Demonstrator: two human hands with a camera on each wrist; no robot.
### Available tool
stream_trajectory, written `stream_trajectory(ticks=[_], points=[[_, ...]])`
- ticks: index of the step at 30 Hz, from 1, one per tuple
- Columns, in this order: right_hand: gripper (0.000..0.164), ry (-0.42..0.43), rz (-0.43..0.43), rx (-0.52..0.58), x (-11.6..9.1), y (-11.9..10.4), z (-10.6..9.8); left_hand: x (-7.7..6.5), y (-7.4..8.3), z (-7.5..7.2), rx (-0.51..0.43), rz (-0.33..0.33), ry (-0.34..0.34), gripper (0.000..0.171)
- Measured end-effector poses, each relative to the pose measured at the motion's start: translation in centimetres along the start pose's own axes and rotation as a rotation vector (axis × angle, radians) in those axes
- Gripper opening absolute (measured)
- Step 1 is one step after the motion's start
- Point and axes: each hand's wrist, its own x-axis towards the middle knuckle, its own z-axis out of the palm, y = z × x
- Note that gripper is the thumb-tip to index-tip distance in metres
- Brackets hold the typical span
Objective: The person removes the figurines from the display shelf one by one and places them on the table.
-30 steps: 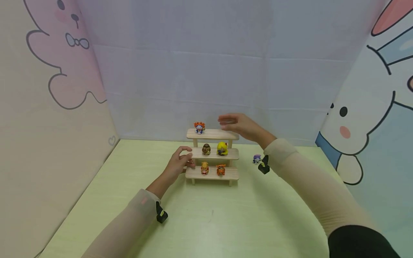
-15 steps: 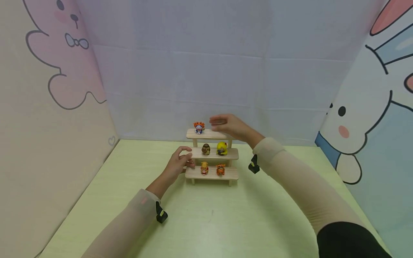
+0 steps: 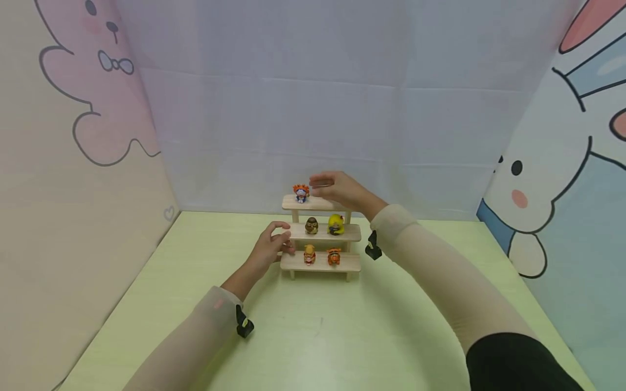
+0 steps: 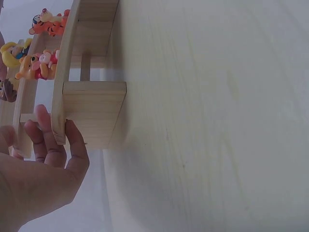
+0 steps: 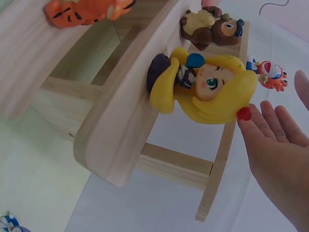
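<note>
Seems partway along, with five figurines (image 3: 335, 225) on the tiered stand (image 3: 323, 238) and one blue figurine (image 5: 10, 222) on the worktop (image 3: 303, 326), gripping the bottom shelf (image 3: 320, 262) with the left hand (image 3: 269, 247) and holding nothing in the right hand (image 3: 342, 189), fingers and thumb parted beside the orange-crested figurine (image 3: 300, 193) up top.

Left hand (image 3: 266, 250), lower, with fingers bent; left forearm (image 3: 195, 328) slants forward and inward. Right hand (image 3: 344, 191), raised higher, with fingers extended leftward; right forearm (image 3: 435, 271) angles inward.
</note>
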Motion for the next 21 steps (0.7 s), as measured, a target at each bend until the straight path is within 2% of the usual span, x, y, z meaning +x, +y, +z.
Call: stream_trajectory(ticks=[9,17,21], points=[[0.056,0.038,0.048,-0.016,0.7,-0.4,1.2,0.1,0.1,0.2,-0.002,-0.011,0.01,0.033],[0.051,0.077,0.079,-0.149,1.4,-0.7,2.2,0.1,0.1,0.3,0.01,-0.015,0.018,0.031],[0.046,0.115,0.081,-0.17,1.5,-0.8,2.9,0.2,0.1,0.2,-0.004,-0.026,0.011,0.03]])
